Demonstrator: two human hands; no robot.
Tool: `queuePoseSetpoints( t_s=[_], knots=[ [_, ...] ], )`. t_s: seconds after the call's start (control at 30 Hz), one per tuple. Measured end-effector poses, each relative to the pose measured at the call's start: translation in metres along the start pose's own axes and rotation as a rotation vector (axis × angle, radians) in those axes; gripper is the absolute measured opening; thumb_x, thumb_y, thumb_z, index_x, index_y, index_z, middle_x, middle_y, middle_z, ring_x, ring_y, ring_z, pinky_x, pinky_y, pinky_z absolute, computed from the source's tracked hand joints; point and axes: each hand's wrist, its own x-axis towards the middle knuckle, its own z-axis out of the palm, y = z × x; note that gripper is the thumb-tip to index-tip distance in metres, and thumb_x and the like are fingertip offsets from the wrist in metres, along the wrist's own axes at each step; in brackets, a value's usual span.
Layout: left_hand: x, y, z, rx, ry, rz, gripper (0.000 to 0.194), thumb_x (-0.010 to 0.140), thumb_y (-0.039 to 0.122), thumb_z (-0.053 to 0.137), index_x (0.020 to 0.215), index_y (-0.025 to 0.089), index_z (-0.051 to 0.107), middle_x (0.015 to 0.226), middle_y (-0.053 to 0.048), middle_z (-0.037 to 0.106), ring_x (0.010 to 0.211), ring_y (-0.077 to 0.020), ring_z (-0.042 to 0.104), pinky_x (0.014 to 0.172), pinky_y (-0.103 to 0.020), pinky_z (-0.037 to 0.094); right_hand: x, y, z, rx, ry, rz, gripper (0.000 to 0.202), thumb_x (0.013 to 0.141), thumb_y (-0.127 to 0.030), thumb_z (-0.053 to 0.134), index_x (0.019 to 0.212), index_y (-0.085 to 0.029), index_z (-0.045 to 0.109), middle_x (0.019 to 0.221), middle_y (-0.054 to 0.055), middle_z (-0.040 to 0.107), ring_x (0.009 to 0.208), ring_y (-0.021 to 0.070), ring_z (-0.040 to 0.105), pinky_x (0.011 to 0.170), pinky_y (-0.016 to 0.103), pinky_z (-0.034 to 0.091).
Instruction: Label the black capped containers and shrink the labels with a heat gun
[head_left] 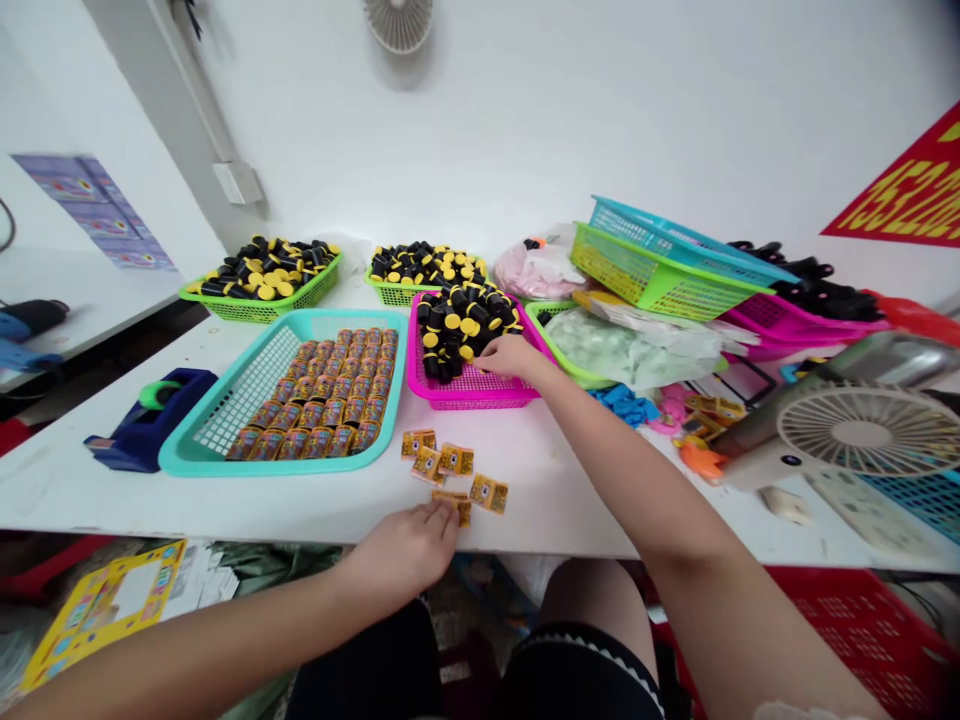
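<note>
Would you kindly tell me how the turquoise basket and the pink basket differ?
The turquoise basket looks larger than the pink basket.
The turquoise basket holds patterned pieces in neat rows; the pink basket holds black-and-yellow pieces in a loose heap.
The right hand is at the pink basket; neither hand is at the turquoise basket.
Both have openwork sides and stand on the table.

A tape dispenser (177, 408) sits left — a fan (862, 432) right.
</note>
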Motion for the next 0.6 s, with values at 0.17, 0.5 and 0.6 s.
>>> queuePoseSetpoints(
  t_s=[0.17, 0.5, 0.6],
  knots=[
    [0.007, -0.013, -0.014, -0.271, -0.192, -0.215, 0.039, 0.079, -0.002, 0.042, 0.107, 0.013, 0.065, 0.114, -0.014, 0.069, 0.097, -0.0228, 0.069, 0.083, -0.031, 0.054, -0.045, 0.016, -0.003, 0.267, 0.533, -0.019, 0.046, 0.081, -0.053, 0.053, 0.111, -0.017, 0.052, 0.076, 0.002, 0.065, 0.06, 0.015, 0.056, 0.062, 0.028, 0.047],
    [0.048, -0.034, -0.053, -0.806, 0.437, -0.288, 0.013, 0.077, 0.014, 0.059, 0.085, 0.019, 0.067, 0.087, -0.004, 0.071, 0.075, -0.0143, 0.065, 0.067, -0.022, 0.052, -0.098, 0.036, 0.015, 0.332, 0.937, -0.227, 0.047, 0.085, -0.045, 0.056, 0.123, -0.017, 0.05, 0.109, 0.015, 0.063, 0.089, 0.0232, 0.063, 0.083, 0.04, 0.051],
    [0.085, -0.044, -0.061, -0.91, 0.632, -0.378, 0.007, 0.075, 0.025, 0.068, 0.076, 0.019, 0.066, 0.078, -0.002, 0.069, 0.074, -0.0156, 0.065, 0.066, -0.024, 0.052, -0.097, 0.032, 0.015, 0.3, 0.858, -0.283, 0.04, 0.086, -0.043, 0.057, 0.118, -0.02, 0.058, 0.107, 0.012, 0.066, 0.087, 0.0221, 0.063, 0.085, 0.04, 0.051]
  ],
)
